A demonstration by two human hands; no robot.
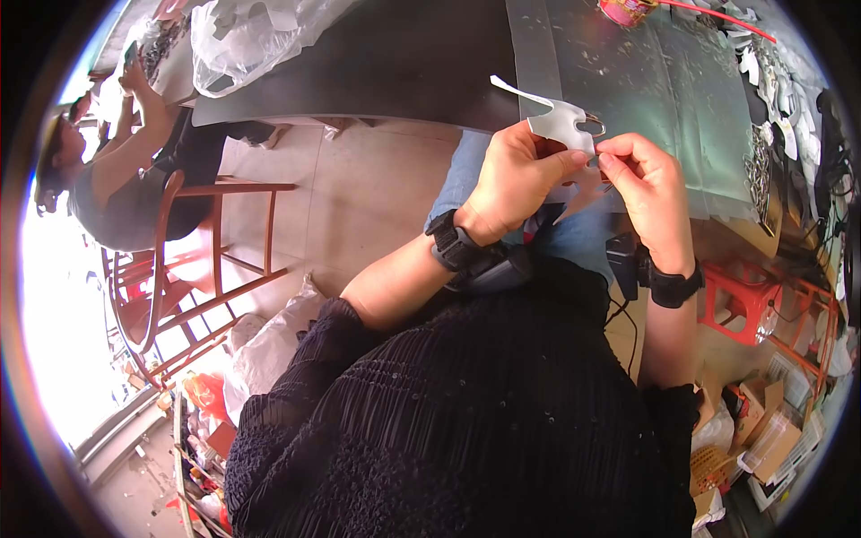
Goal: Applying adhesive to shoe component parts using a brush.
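My left hand (517,177) grips a white sheet-like piece (560,124) with a narrow strap at its upper left, thumb on top and fingers behind. A metal buckle-like loop (595,125) sits at the right edge of this piece. My right hand (653,184) is closed in a pinch at the piece's lower right corner, beside my left thumb. What lies between the right fingertips is too small to make out. Another pale flap (585,196) hangs below the hands, partly hidden.
A dark table (386,67) with a clear plastic sheet (704,117) lies ahead. Plastic bags (256,40) rest at its far left, and white scraps (789,112) pile up on the right. At left a person (121,202) sits on a wooden chair (215,233). A red stool (743,303) stands at right.
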